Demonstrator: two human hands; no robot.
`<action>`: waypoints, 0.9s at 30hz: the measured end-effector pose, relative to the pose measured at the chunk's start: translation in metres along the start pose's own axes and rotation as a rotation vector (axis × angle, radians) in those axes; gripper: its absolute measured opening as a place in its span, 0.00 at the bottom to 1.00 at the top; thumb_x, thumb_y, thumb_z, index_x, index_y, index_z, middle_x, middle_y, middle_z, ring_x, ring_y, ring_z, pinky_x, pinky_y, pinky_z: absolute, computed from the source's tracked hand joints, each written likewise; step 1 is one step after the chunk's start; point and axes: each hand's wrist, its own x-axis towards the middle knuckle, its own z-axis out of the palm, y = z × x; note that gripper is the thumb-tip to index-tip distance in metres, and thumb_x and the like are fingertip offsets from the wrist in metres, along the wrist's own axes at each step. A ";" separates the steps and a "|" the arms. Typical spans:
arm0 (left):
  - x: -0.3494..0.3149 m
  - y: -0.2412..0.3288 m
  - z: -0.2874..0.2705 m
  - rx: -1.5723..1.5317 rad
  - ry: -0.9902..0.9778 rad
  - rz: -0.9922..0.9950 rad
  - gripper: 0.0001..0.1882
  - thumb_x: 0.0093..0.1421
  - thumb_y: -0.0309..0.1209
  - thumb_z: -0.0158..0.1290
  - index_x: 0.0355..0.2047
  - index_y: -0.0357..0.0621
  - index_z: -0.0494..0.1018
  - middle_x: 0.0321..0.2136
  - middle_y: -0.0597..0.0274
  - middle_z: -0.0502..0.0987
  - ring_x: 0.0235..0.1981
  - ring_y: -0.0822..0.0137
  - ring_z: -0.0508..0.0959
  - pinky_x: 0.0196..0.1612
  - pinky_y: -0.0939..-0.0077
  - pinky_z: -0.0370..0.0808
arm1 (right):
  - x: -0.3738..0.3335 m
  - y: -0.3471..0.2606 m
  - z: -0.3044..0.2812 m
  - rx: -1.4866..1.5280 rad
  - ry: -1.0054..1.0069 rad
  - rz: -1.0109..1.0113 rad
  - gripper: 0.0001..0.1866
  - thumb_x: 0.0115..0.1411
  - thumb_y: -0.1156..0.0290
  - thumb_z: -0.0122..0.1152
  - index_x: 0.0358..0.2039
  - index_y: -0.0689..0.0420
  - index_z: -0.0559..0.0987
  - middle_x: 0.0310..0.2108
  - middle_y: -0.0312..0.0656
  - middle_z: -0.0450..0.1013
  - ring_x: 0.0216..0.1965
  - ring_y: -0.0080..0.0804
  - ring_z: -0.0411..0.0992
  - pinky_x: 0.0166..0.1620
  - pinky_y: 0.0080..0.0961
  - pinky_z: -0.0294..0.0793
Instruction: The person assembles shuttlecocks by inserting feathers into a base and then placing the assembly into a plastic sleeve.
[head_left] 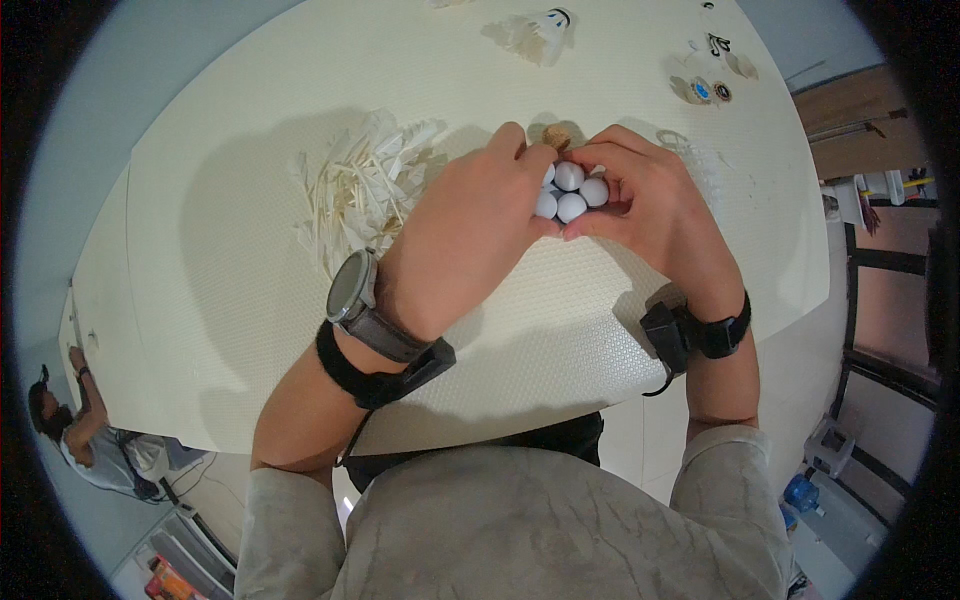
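Several small white balls point(570, 178) are packed into a tight cluster just above the table. My left hand point(485, 215) is closed round the left side of the cluster, its back hiding part of it. From the right my right hand point(650, 195) curls its fingers and thumb round the other side. A small brown cork-like piece point(557, 136) lies just beyond the fingertips, partly hidden. Left of my left hand is a loose heap of white feathers point(365, 180) with bare quills showing.
A white feather shuttlecock point(540, 36) lies at the far side of the white table point(240, 330). Small round pieces point(702, 92) and a black curled item point(718, 44) are at the far right. A clear ridged plastic thing point(692, 165) is behind my right hand. Another person point(85, 425) is at far left.
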 end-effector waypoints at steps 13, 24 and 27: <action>0.002 -0.004 -0.003 -0.072 0.002 0.055 0.28 0.55 0.27 0.72 0.52 0.28 0.72 0.52 0.44 0.70 0.43 0.42 0.83 0.47 0.54 0.82 | 0.001 0.001 -0.005 0.054 -0.033 0.000 0.35 0.42 0.77 0.83 0.55 0.66 0.82 0.48 0.44 0.79 0.34 0.30 0.74 0.36 0.25 0.77; 0.004 -0.007 -0.004 -0.247 -0.088 0.014 0.39 0.55 0.24 0.71 0.65 0.33 0.68 0.58 0.50 0.68 0.44 0.54 0.83 0.47 0.64 0.84 | 0.000 0.001 -0.004 0.147 -0.065 0.011 0.42 0.41 0.79 0.83 0.61 0.64 0.79 0.56 0.43 0.77 0.37 0.28 0.74 0.35 0.23 0.82; 0.004 -0.006 -0.004 -0.263 -0.094 0.004 0.40 0.54 0.23 0.72 0.66 0.32 0.68 0.58 0.49 0.68 0.42 0.57 0.82 0.47 0.66 0.83 | 0.000 0.000 -0.004 0.199 -0.101 0.024 0.45 0.42 0.81 0.83 0.65 0.62 0.77 0.57 0.42 0.76 0.38 0.27 0.74 0.36 0.22 0.84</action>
